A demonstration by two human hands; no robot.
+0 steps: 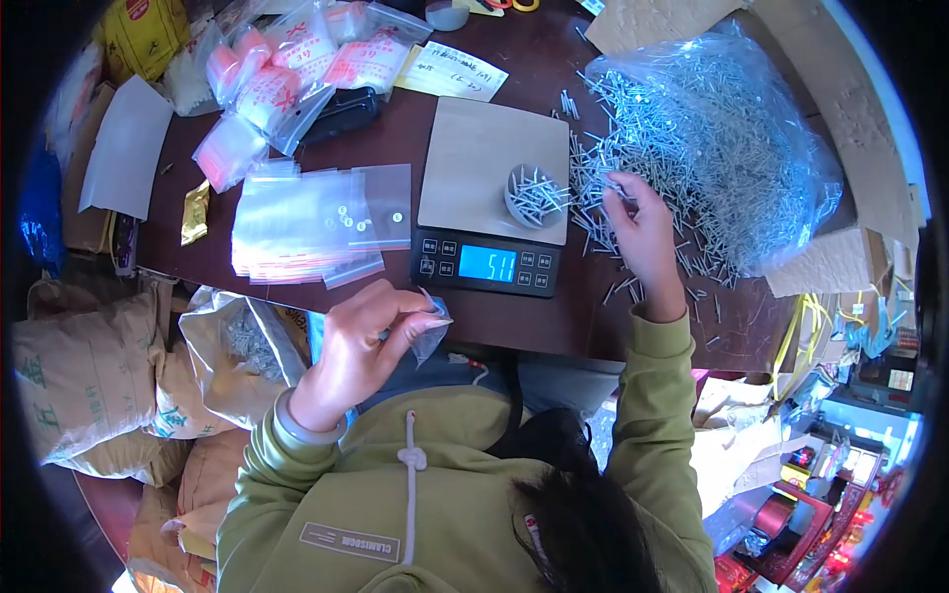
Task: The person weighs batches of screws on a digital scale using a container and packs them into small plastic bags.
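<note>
My left hand (pixel 371 341) is closed in a pinch on a small clear plastic bag (pixel 431 338), held just off the table's front edge. My right hand (pixel 643 232) reaches to the left side of a heap of silver screws (pixel 643 124); its thumb and index finger close around a few of them, partly hidden. Between the hands stands a digital scale (pixel 494 173), whose blue display seems to read 511. A small round cup (pixel 537 196) filled with screws sits on the scale's plate, near its right edge.
Flat zip bags (pixel 306 222) lie stacked left of the scale. Behind them are packs of bags with red print (pixel 297 49), a black object (pixel 341 114) and a yellow paper slip (pixel 452 71). A large clear bag (pixel 761 168) and cardboard (pixel 860 99) border the right side. Sacks (pixel 94 366) stand lower left.
</note>
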